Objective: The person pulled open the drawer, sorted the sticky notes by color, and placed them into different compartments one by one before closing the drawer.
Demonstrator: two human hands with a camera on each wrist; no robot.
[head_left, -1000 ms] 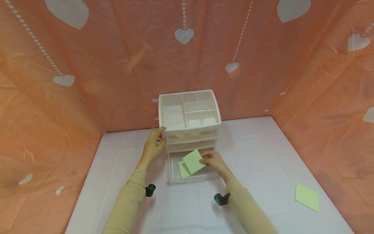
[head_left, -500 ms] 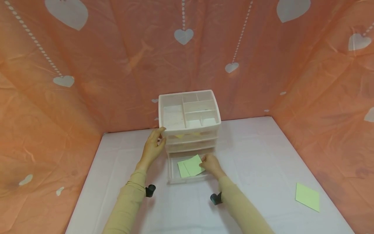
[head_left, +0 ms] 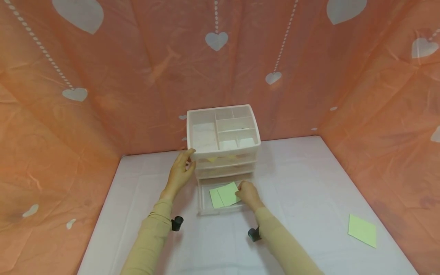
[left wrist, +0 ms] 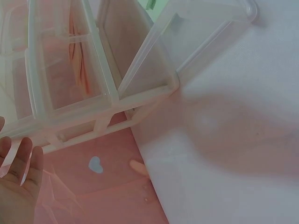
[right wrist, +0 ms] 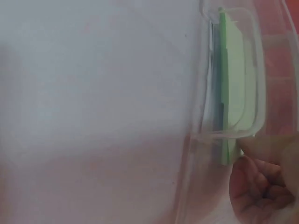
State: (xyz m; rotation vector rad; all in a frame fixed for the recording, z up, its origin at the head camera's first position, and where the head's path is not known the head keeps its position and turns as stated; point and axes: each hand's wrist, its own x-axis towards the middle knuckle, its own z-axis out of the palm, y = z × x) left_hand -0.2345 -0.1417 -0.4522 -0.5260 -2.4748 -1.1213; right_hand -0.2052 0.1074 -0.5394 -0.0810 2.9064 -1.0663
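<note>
A white plastic drawer organizer [head_left: 225, 152] stands at the middle back of the table, its bottom drawer [head_left: 209, 212] pulled out. My left hand [head_left: 177, 173] rests its fingers against the organizer's front left corner, and the left wrist view shows those fingers [left wrist: 21, 161] fairly straight. Inside the pulled-out drawer, my right hand [head_left: 249, 194] pinches the right edge of a pale green sticky note pad [head_left: 228, 194]. That pad overlaps another green pad [head_left: 215, 198] on its left. Through the clear drawer wall, the right wrist view shows green pads [right wrist: 235, 70] edge-on.
Another green pad [head_left: 362, 230] lies on the white tablecloth [head_left: 309, 183] at the far right. Something yellow [head_left: 211, 160] shows through the top drawer. The organizer's top has divided compartments. Orange cloth [head_left: 154, 76] with hearts hangs behind and at both sides.
My right hand has lowered the held green pad into the drawer, beside and over the other pad. In the last half second it has barely moved. The left hand has stayed put.
</note>
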